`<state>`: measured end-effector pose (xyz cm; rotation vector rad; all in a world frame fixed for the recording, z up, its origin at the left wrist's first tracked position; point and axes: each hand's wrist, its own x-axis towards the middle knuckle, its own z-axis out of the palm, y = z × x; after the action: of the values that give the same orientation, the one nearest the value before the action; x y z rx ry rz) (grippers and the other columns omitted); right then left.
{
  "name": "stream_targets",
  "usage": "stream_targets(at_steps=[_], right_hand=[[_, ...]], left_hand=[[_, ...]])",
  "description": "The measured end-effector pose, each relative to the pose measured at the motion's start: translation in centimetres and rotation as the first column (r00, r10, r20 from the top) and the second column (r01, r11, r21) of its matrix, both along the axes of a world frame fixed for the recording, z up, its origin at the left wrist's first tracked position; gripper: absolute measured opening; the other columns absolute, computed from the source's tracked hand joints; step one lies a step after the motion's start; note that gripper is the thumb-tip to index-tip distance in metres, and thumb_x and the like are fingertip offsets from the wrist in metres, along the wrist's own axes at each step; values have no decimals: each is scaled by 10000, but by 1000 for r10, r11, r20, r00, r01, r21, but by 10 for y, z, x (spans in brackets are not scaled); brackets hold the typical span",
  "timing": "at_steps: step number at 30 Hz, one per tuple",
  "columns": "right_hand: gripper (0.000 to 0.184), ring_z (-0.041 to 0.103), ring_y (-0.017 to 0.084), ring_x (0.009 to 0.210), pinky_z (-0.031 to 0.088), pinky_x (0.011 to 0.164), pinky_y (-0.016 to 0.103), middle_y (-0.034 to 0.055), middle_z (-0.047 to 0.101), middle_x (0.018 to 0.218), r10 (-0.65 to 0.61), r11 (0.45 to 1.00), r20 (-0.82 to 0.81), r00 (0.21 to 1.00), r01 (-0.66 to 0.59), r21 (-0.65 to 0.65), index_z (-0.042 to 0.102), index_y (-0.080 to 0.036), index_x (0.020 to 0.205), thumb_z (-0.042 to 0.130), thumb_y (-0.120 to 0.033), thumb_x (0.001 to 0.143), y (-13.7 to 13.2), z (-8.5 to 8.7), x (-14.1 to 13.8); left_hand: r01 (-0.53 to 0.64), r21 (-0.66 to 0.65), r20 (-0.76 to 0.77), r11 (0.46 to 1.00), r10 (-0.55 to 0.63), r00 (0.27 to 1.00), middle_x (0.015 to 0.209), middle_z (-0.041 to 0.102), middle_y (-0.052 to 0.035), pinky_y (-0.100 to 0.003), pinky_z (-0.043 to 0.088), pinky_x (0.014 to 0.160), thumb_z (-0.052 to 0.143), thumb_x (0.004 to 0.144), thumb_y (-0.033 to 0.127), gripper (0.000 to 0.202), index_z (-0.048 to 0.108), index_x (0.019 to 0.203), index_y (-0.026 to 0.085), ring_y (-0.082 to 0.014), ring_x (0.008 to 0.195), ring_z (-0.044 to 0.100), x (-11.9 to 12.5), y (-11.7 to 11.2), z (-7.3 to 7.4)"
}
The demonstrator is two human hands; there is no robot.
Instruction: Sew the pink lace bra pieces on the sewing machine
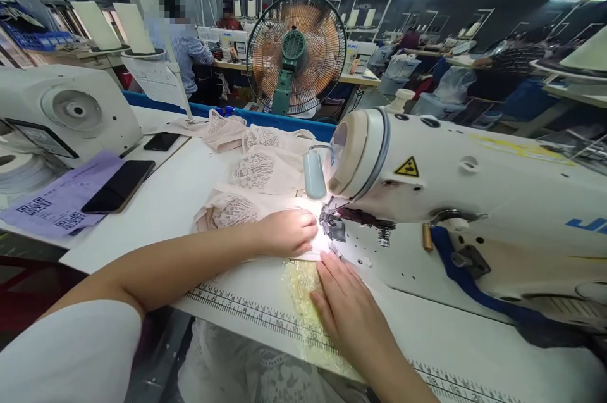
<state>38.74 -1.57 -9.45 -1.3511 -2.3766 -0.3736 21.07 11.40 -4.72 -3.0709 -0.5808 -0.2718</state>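
Note:
My left hand (288, 232) rests curled on pale pink lace fabric (246, 200), pinching it just left of the presser foot (334, 229) of a white sewing machine (474, 200). My right hand (344, 302) lies flat, fingers stretched out, on the fabric strip in front of the needle, over a printed ruler (246, 308) along the table's front edge. A lamp lights the spot between my hands. More lace pieces trail behind, toward the back of the table.
Two dark phones (118, 186) and a purple sheet with QR codes (57, 200) lie at left beside another machine (66, 112). A standing fan (296, 55) faces me. Other people sit at tables behind. A blue strap (474, 289) hangs by the machine.

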Motion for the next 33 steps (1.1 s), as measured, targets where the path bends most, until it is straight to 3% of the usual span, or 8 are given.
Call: stream_targets(at_steps=[18,24,30,33], right_hand=[[376,510,270,1239,480,986,459,159,586,1289,29,999,-128,991,-23,44,518,-113,1253,395,-291,946,0,0,0],[379,509,283,1238,499,967,452,179,580,1292,31,999,-88,996,-27,41,533,-70,1223,406,-289,940,1,1,0],[431,493,273,1261,517,956,414,167,554,1329,10,1000,-69,998,-12,-27,498,-70,1283,393,-318,946,3,1,0],[451,465,278,1285,510,967,427,165,521,1363,-14,996,-75,997,8,-90,491,-79,1306,375,-322,943,5,-1,-1]], left_hand=[[-52,-3,-28,999,52,998,894,586,-88,-324,440,697,514,866,285,153,566,834,145,-206,807,528,2,0,0],[-48,3,-30,999,48,998,916,588,-89,-331,450,727,518,873,292,174,583,874,131,-215,839,536,3,1,0],[-31,7,-60,1000,31,998,951,609,-115,-337,465,741,497,886,283,199,609,903,119,-223,867,551,3,13,4],[19,14,-44,1000,-18,999,1015,629,-133,-370,469,828,485,897,277,212,636,901,128,-244,961,556,2,16,12]])
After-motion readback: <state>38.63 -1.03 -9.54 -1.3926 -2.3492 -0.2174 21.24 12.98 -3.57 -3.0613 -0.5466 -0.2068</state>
